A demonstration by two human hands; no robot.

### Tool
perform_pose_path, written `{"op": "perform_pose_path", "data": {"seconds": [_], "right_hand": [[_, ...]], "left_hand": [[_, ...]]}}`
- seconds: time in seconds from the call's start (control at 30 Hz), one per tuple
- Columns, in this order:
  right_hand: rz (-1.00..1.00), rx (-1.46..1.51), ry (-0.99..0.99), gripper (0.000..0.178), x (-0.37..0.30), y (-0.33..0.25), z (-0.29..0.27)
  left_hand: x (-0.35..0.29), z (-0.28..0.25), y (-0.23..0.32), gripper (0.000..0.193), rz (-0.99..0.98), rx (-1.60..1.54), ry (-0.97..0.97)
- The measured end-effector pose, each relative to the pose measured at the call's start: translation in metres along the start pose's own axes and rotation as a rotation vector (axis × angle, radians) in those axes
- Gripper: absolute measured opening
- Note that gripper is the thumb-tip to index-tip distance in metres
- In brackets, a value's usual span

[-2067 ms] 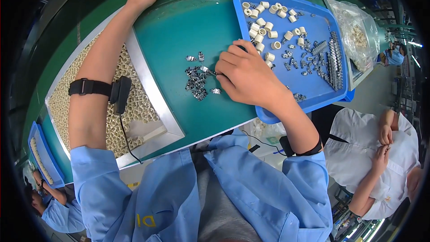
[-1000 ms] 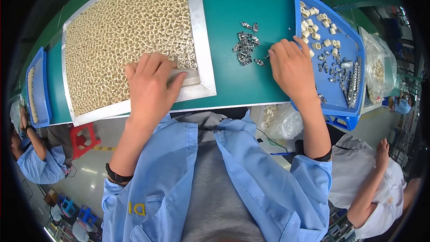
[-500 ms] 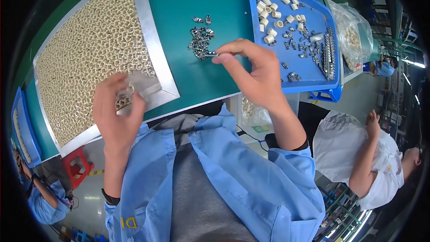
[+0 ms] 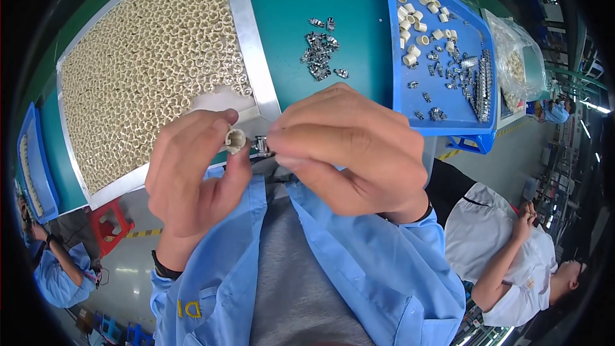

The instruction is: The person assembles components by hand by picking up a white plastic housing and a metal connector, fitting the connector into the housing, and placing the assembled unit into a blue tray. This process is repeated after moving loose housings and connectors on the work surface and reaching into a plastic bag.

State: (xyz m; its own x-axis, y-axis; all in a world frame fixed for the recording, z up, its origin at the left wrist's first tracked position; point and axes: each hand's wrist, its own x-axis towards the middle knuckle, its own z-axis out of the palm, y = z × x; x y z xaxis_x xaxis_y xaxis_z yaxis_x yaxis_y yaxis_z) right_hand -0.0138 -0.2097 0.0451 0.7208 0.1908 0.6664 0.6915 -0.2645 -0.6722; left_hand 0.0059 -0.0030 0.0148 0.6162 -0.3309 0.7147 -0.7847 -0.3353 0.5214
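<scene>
Between the thumb and fingers of my left hand (image 4: 195, 170) is a cream ceramic sleeve (image 4: 236, 141), its open end turned to the right. My right hand (image 4: 349, 150) pinches a small shiny metal clip (image 4: 261, 146) just beside that opening; whether the two parts touch I cannot tell. Both hands are in front of my chest, near the table's front edge. A loose pile of similar metal clips (image 4: 319, 54) lies on the green table top (image 4: 282, 6) beyond my right hand.
At left, a metal-framed tray (image 4: 259, 64) holds many cream sleeves in rows. A blue tray (image 4: 400, 99) at right carries loose sleeves and metal clips, with a plastic bag (image 4: 512, 51) beyond. A co-worker in white (image 4: 480, 243) stands at right; a red stool (image 4: 110, 227) is at lower left.
My right hand has come from the clip pile toward my left hand, now holding a metal clip. My left hand has lifted a sleeve from the framed tray. The head view has shifted.
</scene>
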Motion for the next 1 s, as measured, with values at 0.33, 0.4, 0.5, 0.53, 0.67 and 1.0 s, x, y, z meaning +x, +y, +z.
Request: {"op": "perform_pose_path", "data": {"seconds": [0.33, 0.4, 0.5, 0.53, 0.67, 1.0], "right_hand": [[-0.041, 0.013, 0.087, 0.025, 0.005, 0.002, 0.012], [-0.052, 0.003, 0.032, 0.025, 0.004, 0.004, 0.008], [-0.055, -0.008, 0.009, 0.025, 0.003, 0.005, 0.006], [-0.055, -0.008, 0.01, 0.025, 0.003, 0.005, 0.005], [-0.065, -0.018, 0.022, 0.026, 0.001, 0.005, 0.007], [0.017, 0.013, 0.043, 0.024, -0.006, 0.005, 0.012]], "left_hand": [[0.001, -0.001, -0.001, 0.043, 0.065, 0.013, 0.004], [0.002, -0.002, 0.0, 0.043, 0.059, 0.0, 0.0], [0.002, -0.002, 0.002, 0.043, 0.049, -0.035, -0.012], [0.002, -0.002, 0.002, 0.043, 0.05, -0.039, -0.018], [0.002, 0.0, 0.004, 0.042, 0.054, -0.053, -0.031], [-0.004, 0.001, 0.004, 0.04, 0.055, -0.031, -0.072]]}}
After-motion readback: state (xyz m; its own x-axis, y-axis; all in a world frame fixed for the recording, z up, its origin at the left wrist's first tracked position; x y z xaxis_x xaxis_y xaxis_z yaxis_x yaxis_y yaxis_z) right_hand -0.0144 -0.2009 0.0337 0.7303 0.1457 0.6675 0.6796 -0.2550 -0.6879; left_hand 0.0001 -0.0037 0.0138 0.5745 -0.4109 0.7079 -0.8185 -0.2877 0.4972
